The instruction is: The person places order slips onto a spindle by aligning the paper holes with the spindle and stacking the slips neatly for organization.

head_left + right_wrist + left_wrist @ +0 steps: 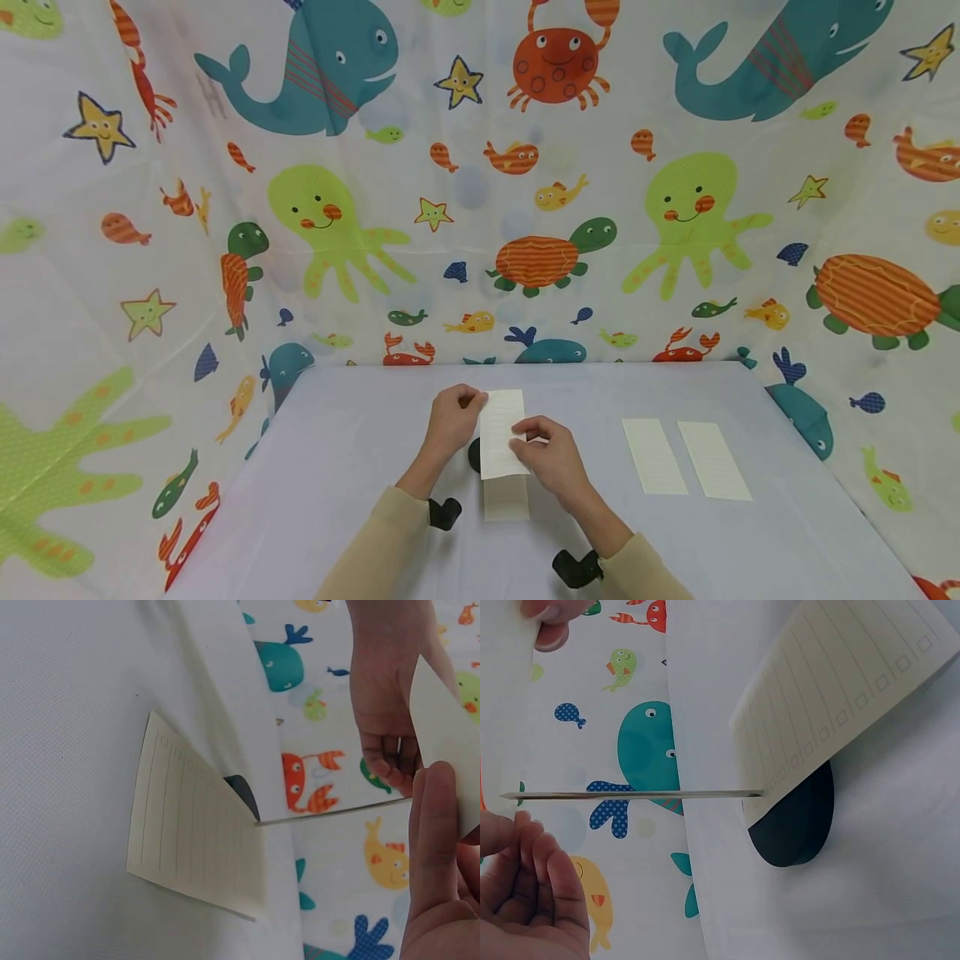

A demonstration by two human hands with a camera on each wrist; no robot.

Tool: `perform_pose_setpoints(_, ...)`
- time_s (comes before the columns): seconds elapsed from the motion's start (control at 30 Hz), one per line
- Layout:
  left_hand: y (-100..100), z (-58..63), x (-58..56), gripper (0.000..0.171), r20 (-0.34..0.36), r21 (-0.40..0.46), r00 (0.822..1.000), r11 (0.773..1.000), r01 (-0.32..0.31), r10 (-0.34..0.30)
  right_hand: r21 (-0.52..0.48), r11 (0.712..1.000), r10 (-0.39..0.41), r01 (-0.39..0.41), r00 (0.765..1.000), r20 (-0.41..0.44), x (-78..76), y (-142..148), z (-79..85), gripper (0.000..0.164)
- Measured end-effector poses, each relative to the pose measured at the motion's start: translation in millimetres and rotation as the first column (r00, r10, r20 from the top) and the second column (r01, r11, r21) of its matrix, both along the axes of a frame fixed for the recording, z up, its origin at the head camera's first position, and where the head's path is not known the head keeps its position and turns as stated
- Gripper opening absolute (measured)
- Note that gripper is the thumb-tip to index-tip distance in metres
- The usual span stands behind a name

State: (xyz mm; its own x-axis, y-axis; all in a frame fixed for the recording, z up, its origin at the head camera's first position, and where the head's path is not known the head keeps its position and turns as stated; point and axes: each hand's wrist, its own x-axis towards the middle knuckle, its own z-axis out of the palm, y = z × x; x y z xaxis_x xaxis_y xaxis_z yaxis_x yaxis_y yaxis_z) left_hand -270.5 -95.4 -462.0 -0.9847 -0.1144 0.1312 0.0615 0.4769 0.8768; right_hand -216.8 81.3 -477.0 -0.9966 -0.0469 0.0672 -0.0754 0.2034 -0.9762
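Note:
Upright in front of me stands a cream lined sheet (501,433), held by both hands. My left hand (452,422) pinches its upper left corner, and my right hand (550,458) grips its right edge with thumb and fingers. Below it slants a second cream lined sheet (506,500), with a row of small checkboxes showing in the left wrist view (840,690). A dark rounded object (799,825) sits under and behind that slanted sheet. Seen from the left wrist, a thin pale edge (630,795) runs from the slanted sheet toward the left hand's fingertips.
Two loose cream lined sheets, a nearer-to-centre sheet (655,457) and an outer sheet (715,461), lie side by side on the white tabletop (360,433) to the right. A cloth (465,192) printed with sea animals hangs behind the table and along both sides.

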Motion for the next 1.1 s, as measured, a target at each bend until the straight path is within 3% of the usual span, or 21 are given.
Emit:
perform_pose_setpoints(0.23, -1, -1.2, -0.6, 0.018, -0.017, 0.001, 0.999, 1.000, 0.029, -0.029, 0.002, 1.000, 0.007, -0.007, 1.000, -0.001, -0.1, 1, -0.4, 0.019)
perform_pose_setpoints(0.53, -6, -32.0, 1.2, 0.013, 0.010, -0.076, 1.000, 0.997, 0.019, -0.018, 0.081, 0.996, 0.030, -0.033, 0.999, 0.039, 3.0, 1, -15.3, 0.017)
perform_pose_setpoints(0.83, -5, -38.2, 2.7, 0.013, 0.075, -0.083, 0.997, 0.996, 0.027, -0.021, 0.151, 0.988, 0.017, -0.021, 0.999, 0.028, 3.2, -1, -23.4, 0.015)
perform_pose_setpoints(1.1, -7, -49.6, 2.8, 0.013, 0.085, -0.078, 0.996, 0.996, 0.040, -0.033, 0.232, 0.971, 0.064, -0.064, 0.998, 0.006, 5.1, 1, -33.3, 0.014)
